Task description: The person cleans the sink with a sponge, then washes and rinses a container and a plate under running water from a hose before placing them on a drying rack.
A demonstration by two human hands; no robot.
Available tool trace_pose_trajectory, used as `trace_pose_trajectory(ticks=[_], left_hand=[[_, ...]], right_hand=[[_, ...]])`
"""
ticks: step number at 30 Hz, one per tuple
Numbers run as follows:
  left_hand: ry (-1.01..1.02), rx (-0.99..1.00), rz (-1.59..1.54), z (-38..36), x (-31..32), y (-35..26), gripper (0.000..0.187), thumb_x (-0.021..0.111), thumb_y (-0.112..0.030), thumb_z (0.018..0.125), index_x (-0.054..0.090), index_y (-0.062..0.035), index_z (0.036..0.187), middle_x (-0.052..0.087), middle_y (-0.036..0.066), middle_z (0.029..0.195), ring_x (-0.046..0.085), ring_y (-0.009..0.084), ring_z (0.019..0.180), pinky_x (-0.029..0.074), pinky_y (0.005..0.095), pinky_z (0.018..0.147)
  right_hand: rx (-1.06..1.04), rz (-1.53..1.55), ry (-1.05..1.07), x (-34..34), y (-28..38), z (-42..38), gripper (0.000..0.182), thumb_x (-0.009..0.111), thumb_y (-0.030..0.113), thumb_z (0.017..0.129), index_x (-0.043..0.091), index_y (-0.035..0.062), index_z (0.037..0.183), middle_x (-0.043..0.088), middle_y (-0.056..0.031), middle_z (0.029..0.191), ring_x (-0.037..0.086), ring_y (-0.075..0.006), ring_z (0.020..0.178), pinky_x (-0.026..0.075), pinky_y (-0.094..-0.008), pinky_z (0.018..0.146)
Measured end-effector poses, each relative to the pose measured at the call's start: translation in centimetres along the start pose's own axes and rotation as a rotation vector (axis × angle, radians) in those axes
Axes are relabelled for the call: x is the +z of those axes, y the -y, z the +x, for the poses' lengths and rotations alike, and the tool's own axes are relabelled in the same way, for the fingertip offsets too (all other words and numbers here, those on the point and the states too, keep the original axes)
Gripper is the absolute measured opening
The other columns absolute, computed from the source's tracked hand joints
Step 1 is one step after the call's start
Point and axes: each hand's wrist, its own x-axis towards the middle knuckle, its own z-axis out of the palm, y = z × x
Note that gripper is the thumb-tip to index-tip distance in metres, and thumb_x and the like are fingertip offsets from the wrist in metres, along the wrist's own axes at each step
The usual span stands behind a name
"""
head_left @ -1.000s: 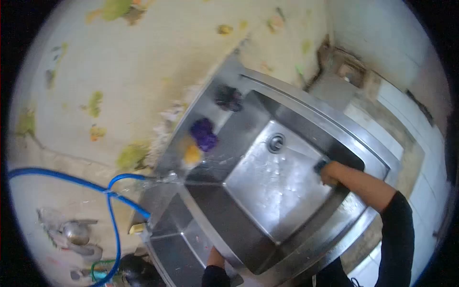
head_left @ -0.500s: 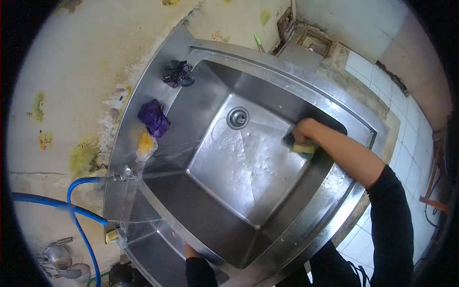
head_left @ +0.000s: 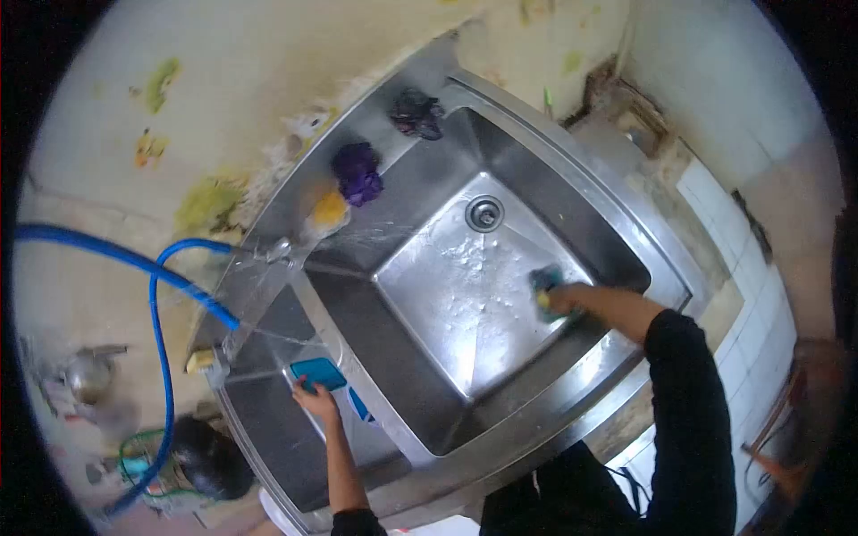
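Observation:
My left hand (head_left: pixel 317 400) is over the smaller left basin (head_left: pixel 268 424), its fingers closed on the edge of a flat teal rectangular piece (head_left: pixel 319 372) that looks like a container or lid. Water from the hose runs toward this piece. A blue item (head_left: pixel 360 405) lies just beside it in the same basin. Over the right side of the large basin (head_left: pixel 438 344), my right hand (head_left: pixel 565 300) grips a yellow-and-green sponge (head_left: pixel 542 302), blurred by motion. Something dark teal shows at the sponge; I cannot make out whether it is separate.
A thick blue hose (head_left: pixel 192 290) reaches over the left basin, near a metal tap (head_left: pixel 275 250) with a thinner hose. Along the back ledge sit a yellow bundle (head_left: pixel 329 209), a purple bag (head_left: pixel 357 174) and a black bag (head_left: pixel 417 113). The drain (head_left: pixel 484 213) is in the large basin.
My left hand has risen from the left basin and now shows holding the teal piece. My right hand has moved the sponge slightly down from the basin's right wall. The view has shifted.

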Motion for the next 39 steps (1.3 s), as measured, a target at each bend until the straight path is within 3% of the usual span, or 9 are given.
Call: trace_pose_trajectory(ticks=[2, 4, 7, 11, 13, 17, 27, 34, 39], left_hand=[[-0.089, -0.168, -0.137, -1.3, -3.4, -1.1, 0.047, 0.053, 0.003, 0.071, 0.041, 0.0006, 0.116, 0.042, 0.016, 0.106, 0.047, 0.0266, 0.099, 0.037, 0.0387, 0.089], [-0.106, -0.410, -0.316, -3.2, -5.9, -1.4, 0.049, 0.054, 0.002, 0.073, 0.037, -0.0028, 0.119, 0.040, 0.017, 0.112, 0.046, 0.0268, 0.103, 0.039, 0.0388, 0.089], [-0.133, -0.618, -0.570, -4.6, -11.9, -7.7, 0.051, 0.056, -0.001, 0.078, 0.034, -0.0080, 0.123, 0.036, 0.017, 0.119, 0.045, 0.0274, 0.105, 0.044, 0.0392, 0.085], [-0.224, -0.751, -0.800, -7.4, -14.3, -9.5, 0.053, 0.056, -0.002, 0.080, 0.033, -0.0118, 0.127, 0.030, 0.017, 0.126, 0.046, 0.0290, 0.104, 0.049, 0.0388, 0.078], [-0.285, -0.858, -0.785, -8.7, -14.6, -9.9, 0.053, 0.056, -0.002, 0.080, 0.034, -0.0094, 0.128, 0.035, 0.016, 0.124, 0.048, 0.0271, 0.102, 0.050, 0.0365, 0.074], [-0.169, -1.045, -0.935, -9.1, -16.9, -11.3, 0.048, 0.056, -0.003, 0.081, 0.039, -0.0030, 0.126, 0.047, 0.013, 0.114, 0.051, 0.0223, 0.097, 0.049, 0.0319, 0.066], [-0.287, -1.054, -1.419, -7.9, -17.8, -18.7, 0.038, 0.053, -0.010, 0.078, 0.042, -0.0077, 0.114, 0.048, 0.010, 0.112, 0.052, 0.0262, 0.100, 0.047, 0.0404, 0.081], [-0.116, -1.076, -1.698, -7.1, -17.6, -19.6, 0.045, 0.053, -0.006, 0.074, 0.041, -0.0042, 0.118, 0.048, 0.012, 0.117, 0.051, 0.0294, 0.105, 0.046, 0.0455, 0.087], [-0.092, -1.197, -1.662, -5.0, -15.8, -22.4, 0.041, 0.055, -0.009, 0.078, 0.044, -0.0004, 0.116, 0.052, 0.014, 0.112, 0.053, 0.0310, 0.103, 0.047, 0.0449, 0.085]], right_hand=[[-0.167, -0.173, -0.027, 0.5, 3.5, 2.0, 0.017, 0.051, 0.027, 0.079, 0.058, 0.0118, 0.084, 0.060, -0.0090, 0.077, 0.055, -0.0234, 0.069, 0.044, -0.0395, 0.069], [-0.038, -0.391, -0.056, -2.0, 10.4, 0.0, 0.030, 0.048, 0.023, 0.082, 0.050, 0.0095, 0.109, 0.055, -0.0156, 0.108, 0.050, -0.0220, 0.106, 0.043, -0.0387, 0.082], [0.242, -0.146, -0.464, 3.4, 10.3, 6.5, 0.030, 0.044, 0.017, 0.084, 0.048, 0.0052, 0.112, 0.053, -0.0173, 0.111, 0.050, -0.0278, 0.109, 0.044, -0.0393, 0.085], [0.108, 0.138, -0.266, 4.4, 6.8, 16.0, 0.047, 0.037, 0.025, 0.088, 0.037, 0.0098, 0.132, 0.033, -0.0098, 0.138, 0.039, -0.0238, 0.122, 0.031, -0.0464, 0.099], [-0.061, -0.351, -0.457, 2.4, 9.0, 10.3, 0.034, 0.042, 0.023, 0.087, 0.050, 0.0052, 0.115, 0.052, -0.0125, 0.110, 0.053, -0.0281, 0.100, 0.043, -0.0426, 0.083], [0.003, -0.362, 0.263, -1.0, 10.4, 11.8, 0.038, 0.049, 0.030, 0.082, 0.057, -0.0034, 0.099, 0.063, -0.0160, 0.092, 0.061, -0.0320, 0.086, 0.049, -0.0394, 0.073], [0.018, 0.179, -0.731, -1.8, 13.5, 6.8, 0.045, 0.054, 0.025, 0.077, 0.047, 0.0006, 0.115, 0.057, -0.0242, 0.097, 0.058, -0.0379, 0.087, 0.048, -0.0456, 0.077], [0.566, -0.492, -0.257, -9.7, 14.7, -4.6, 0.061, 0.056, 0.041, 0.076, 0.045, 0.0020, 0.122, 0.050, -0.0258, 0.116, 0.052, -0.0412, 0.102, 0.044, -0.0422, 0.088], [0.033, -0.165, -0.095, -1.3, 12.4, 5.5, 0.072, 0.054, 0.032, 0.073, 0.027, 0.0011, 0.132, 0.047, -0.0269, 0.120, 0.043, -0.0312, 0.118, 0.038, -0.0468, 0.092]])
